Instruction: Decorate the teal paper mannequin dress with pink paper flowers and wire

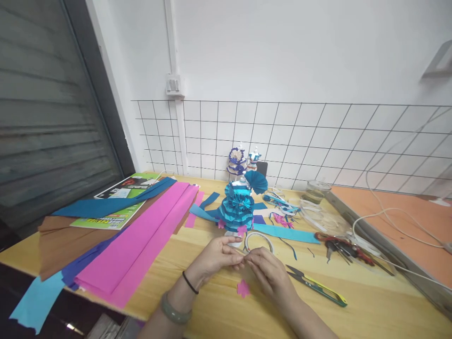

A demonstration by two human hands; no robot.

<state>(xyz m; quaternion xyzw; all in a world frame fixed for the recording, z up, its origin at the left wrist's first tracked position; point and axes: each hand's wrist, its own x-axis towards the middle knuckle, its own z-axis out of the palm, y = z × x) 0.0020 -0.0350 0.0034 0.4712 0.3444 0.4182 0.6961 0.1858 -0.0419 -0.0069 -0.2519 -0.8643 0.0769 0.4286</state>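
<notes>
My left hand [218,256] and my right hand [269,273] meet fingertip to fingertip over the wooden table. Both are pinched closed, and whatever lies between the fingertips is too small to make out. Just beyond them stands a blue pleated crepe-paper figure [237,212] on a white base, with a blue paper fan [256,182] at its top and pink flowers along its lower edge. A pink paper flower [243,288] lies on the table below my hands. Behind my right hand is a roll of tape [259,241]. Yellow-and-green thread snips [318,286] rest to the right.
Pink crepe paper [137,240], brown paper [67,235] and magazines [109,219] cover the left side. A light-blue strip [287,233], keys [348,249] and a glass cup [315,192] are at right. Two small paper figures [236,162] stand by the wire grid [212,127].
</notes>
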